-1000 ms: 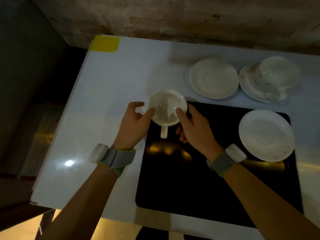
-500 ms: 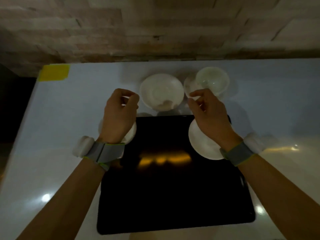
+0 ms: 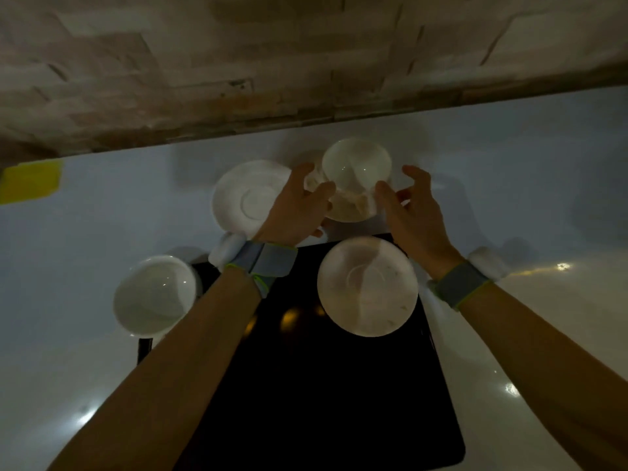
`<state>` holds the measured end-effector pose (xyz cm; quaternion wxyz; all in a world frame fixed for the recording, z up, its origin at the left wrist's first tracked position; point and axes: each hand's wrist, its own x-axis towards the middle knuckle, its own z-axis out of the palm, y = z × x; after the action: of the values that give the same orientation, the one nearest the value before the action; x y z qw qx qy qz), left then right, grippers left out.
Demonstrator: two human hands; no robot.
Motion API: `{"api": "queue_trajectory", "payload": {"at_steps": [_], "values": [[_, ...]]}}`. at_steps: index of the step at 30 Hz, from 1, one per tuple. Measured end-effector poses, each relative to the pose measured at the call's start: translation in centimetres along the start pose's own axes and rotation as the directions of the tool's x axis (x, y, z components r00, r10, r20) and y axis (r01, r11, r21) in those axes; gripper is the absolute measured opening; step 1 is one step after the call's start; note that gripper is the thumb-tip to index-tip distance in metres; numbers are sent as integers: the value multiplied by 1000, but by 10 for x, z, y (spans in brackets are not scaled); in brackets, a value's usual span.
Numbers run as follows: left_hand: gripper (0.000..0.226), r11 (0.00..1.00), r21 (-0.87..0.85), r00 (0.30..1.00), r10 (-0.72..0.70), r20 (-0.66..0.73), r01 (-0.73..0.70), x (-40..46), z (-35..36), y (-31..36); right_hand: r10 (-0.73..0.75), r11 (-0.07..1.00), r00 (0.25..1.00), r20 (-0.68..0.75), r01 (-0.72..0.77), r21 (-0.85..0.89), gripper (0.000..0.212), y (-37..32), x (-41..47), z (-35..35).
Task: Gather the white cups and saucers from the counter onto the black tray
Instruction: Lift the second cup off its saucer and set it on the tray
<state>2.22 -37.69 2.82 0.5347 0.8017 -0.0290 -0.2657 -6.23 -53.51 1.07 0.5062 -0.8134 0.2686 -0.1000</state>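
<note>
Rough stone-block walling backs a glossy white counter (image 3: 509, 171) bearing a rectangular black tray (image 3: 339, 402). On the tray: one round glazed saucer (image 3: 367, 286) at its far right; one white cup (image 3: 154, 295) at its near-left corner, overhanging the edge. Beyond the tray, on the counter: a bare saucer (image 3: 249, 195) and a second cup (image 3: 356, 166) seated on its own saucer (image 3: 350, 207). Left hand (image 3: 299, 207) and right hand (image 3: 411, 205) flank that pair, fingers spread and curled, thumbs at the cup and saucer; firm contact cannot be told. Grey wristbands (image 3: 263, 263) on both wrists.

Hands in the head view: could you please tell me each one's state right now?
Left hand: open, reaching beside the round white ceramic cup.
Right hand: open, empty.
</note>
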Motion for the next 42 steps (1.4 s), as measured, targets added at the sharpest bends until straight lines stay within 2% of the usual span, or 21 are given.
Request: {"api": "queue_trajectory", "payload": {"at_steps": [2,6,11,15,22,32,42], "values": [[59,1000,-13,1000,-23,12,23,6,8,-1,66,997,997,48,-68,45,65,0,5,4],[54,999,-39,999,-5,-42,3,16,21,-5,96,988,990,100,-107,114,68,0,16,8],[54,988,-147,998,-52,-45,45,21,27,-7,100,974,981,165,-130,184,54,2,22,9],[58,983,-173,995,-72,-72,59,21,30,-7,98,959,985,142,-132,251,49,-1,24,9],[64,971,-223,990,-109,-90,86,20,32,-7,86,959,989,123,-116,260,51,-3,22,12],[59,979,-205,992,-16,-128,-11,-14,17,-6,67,968,985,156,-102,229,55,-25,-6,11],[55,924,-377,996,41,-76,-66,-82,-25,-17,64,958,968,242,-128,258,49,-57,-65,28]]}}
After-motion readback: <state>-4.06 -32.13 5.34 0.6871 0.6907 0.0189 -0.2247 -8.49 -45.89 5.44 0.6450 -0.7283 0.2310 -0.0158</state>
